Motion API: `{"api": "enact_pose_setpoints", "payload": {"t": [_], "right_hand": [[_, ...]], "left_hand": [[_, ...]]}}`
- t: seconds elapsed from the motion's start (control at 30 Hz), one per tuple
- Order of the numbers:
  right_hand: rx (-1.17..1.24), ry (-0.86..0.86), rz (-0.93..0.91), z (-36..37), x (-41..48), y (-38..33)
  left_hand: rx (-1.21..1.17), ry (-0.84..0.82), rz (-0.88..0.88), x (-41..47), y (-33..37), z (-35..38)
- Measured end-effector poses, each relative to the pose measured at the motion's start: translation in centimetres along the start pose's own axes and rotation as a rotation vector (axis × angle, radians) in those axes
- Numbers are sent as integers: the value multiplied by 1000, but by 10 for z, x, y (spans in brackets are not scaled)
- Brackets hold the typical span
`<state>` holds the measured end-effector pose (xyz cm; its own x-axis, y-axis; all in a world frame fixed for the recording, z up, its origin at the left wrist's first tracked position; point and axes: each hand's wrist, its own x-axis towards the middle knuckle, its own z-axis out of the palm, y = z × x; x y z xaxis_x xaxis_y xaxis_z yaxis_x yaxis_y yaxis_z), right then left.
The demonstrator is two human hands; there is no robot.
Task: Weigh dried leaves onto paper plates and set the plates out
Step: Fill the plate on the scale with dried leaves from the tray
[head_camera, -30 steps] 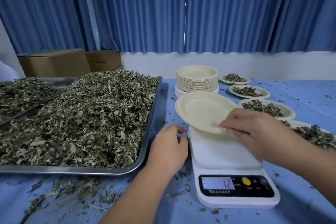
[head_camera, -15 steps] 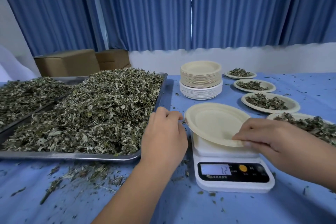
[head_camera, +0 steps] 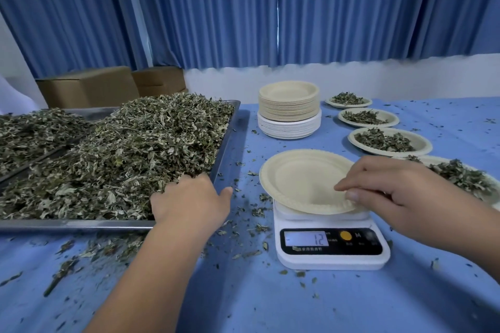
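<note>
An empty cream paper plate rests on the white kitchen scale, whose display reads 12. My right hand pinches the plate's near right rim between thumb and fingers. My left hand lies on the near right corner of the metal tray, fingertips sunk into the heap of dried leaves, thumb stretched out to the right. Several filled plates stand in a row along the right.
A tall stack of unused paper plates stands behind the scale. A second tray of leaves lies at far left, with cardboard boxes behind. Loose leaf crumbs are scattered over the blue tablecloth.
My left hand moved left from beside the scale into the leaf pile at the tray's corner. My right hand lowered the plate onto the scale and keeps hold of its rim.
</note>
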<state>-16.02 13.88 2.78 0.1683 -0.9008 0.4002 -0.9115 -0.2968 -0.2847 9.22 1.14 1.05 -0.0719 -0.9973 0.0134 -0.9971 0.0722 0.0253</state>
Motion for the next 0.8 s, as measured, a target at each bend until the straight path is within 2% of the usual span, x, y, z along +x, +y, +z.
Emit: {"api": "enact_pose_setpoints", "payload": {"t": [0.17, 0.37, 0.6, 0.8], "right_hand": [[23, 66, 26, 0, 0, 2], [40, 154, 51, 1, -1, 8], [44, 199, 80, 3, -1, 15], [45, 223, 90, 3, 0, 16]], "left_hand": [[-20, 6, -22, -2, 0, 0], [74, 58, -78, -8, 6, -3], [30, -109, -124, -5, 7, -2], [29, 9, -53, -7, 5, 4]]}}
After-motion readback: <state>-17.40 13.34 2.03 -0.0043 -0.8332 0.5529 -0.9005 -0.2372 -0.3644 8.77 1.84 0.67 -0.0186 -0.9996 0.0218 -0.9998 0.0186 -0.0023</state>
